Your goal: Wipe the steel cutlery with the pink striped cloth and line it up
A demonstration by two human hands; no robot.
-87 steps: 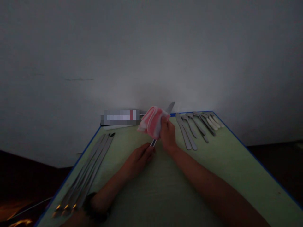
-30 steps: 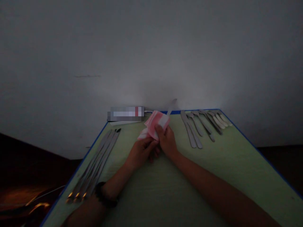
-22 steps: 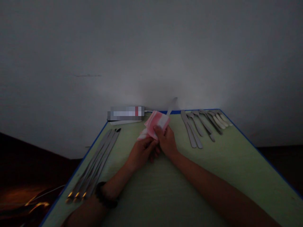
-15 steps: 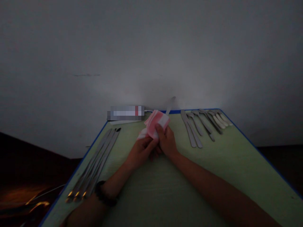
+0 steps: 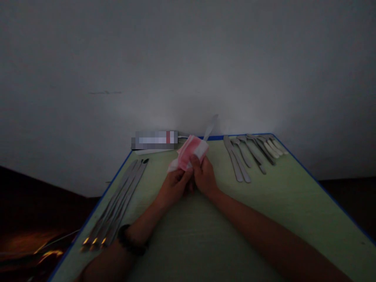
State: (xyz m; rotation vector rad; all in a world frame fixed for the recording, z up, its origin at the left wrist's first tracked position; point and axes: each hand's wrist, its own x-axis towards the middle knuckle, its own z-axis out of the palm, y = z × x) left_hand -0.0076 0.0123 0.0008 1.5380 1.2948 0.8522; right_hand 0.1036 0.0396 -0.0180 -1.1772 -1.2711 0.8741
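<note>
A table knife points up and away, its pale blade sticking out of a folded pink and white cloth. My right hand is closed around the cloth and the knife inside it, thumb pressed on top. Close against it, my left hand has its fingers curled at the cloth's lower left part. The knife's handle is hidden by cloth and fingers, so I cannot see whether my left hand also grips it. A dark bracelet circles my left wrist.
Long metal utensils lie side by side along the left edge of the green table. At the back right are table knives, spoons and white-handled cutlery. A blurred-out box stands at the back left by the wall.
Both hands, with the cloth and knife, have shifted slightly left. A little more of the blade shows above the cloth.
</note>
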